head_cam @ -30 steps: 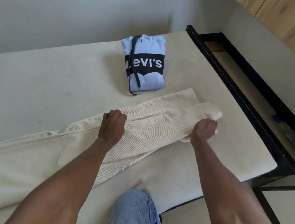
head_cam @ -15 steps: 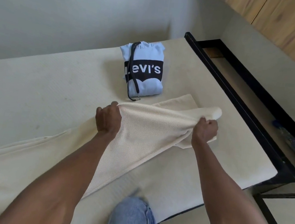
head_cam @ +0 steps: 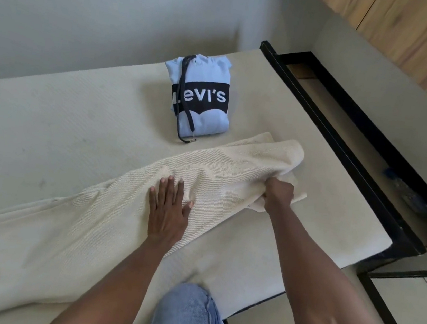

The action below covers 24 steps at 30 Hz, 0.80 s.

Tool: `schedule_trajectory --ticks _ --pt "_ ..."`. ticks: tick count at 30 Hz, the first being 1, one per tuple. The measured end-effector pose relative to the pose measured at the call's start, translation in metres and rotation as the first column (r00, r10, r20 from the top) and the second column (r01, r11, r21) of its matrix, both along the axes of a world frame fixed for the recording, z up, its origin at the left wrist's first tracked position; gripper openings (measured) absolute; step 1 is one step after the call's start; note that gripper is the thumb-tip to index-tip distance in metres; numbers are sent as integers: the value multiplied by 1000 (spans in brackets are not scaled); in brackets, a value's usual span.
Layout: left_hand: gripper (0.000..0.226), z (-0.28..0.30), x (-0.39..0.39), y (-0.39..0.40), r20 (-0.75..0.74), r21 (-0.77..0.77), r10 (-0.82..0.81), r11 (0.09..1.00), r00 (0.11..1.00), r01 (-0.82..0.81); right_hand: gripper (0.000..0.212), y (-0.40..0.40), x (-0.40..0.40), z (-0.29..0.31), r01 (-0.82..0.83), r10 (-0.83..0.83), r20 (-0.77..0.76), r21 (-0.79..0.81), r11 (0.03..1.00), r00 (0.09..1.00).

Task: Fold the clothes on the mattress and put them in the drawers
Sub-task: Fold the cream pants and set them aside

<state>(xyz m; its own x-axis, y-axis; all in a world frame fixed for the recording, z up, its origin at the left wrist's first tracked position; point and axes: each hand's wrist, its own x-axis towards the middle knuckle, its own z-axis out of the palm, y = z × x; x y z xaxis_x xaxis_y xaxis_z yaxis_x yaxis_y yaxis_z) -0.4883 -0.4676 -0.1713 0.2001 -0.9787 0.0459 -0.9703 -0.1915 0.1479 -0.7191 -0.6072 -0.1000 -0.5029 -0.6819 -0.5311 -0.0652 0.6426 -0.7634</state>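
Observation:
A long cream knit garment point(head_cam: 85, 229) stretches across the cream mattress point(head_cam: 64, 122) from the lower left to the right. My left hand point(head_cam: 167, 211) lies flat on it near the middle, fingers straight. At the garment's right end my right hand point(head_cam: 278, 195) grips a bunched fold of the cloth. Behind them lies a folded light-blue Levi's hoodie point(head_cam: 200, 98) with a dark drawstring across it.
A black bed frame point(head_cam: 342, 150) borders the mattress on the right, with an open wooden gap point(head_cam: 364, 153) and a blue object point(head_cam: 407, 195) beyond it. My knee in blue jeans point(head_cam: 188, 317) is at the bottom. Wooden panels point(head_cam: 424, 37) stand at the top right.
My left hand let go of the cloth edge and now presses flat on the garment. The lifted fold has come down, with my right hand still gripping the right end.

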Motion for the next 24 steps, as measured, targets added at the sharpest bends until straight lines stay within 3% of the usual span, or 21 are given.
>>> schedule_trajectory --ticks 3,6,9,12,14,16,18,21,24 --pt "69 1 0 -1 10 24 5 1000 1000 -5 32 9 -14 8 245 -254 -117 -82 966 960" --pt "74 1 2 0 -16 115 -34 993 999 36 43 29 -32 2 382 -378 -162 -10 924 911" --pt "79 2 5 -4 -94 187 -65 979 993 82 48 37 -27 -3 171 -143 -403 36 985 904" --pt "64 16 16 2 -112 -48 7 999 994 -12 57 29 -13 -3 -235 127 -726 -49 971 676" --pt "47 25 29 10 -131 -192 227 949 965 -249 59 20 -5 -4 -463 169 -848 -98 881 501" --pt "42 29 48 20 -211 -186 422 868 882 -460 49 11 10 -6 -684 181 -942 -66 726 283" --pt "31 29 68 33 -307 -120 441 861 843 -494 26 5 34 1 -817 248 -962 51 575 115" --pt "30 31 99 57 -469 -111 374 874 800 -473 28 10 83 8 -915 539 -840 178 363 51" --pt "40 35 137 71 -316 -195 400 860 860 -471 57 17 112 -6 -945 708 -703 272 180 -67"
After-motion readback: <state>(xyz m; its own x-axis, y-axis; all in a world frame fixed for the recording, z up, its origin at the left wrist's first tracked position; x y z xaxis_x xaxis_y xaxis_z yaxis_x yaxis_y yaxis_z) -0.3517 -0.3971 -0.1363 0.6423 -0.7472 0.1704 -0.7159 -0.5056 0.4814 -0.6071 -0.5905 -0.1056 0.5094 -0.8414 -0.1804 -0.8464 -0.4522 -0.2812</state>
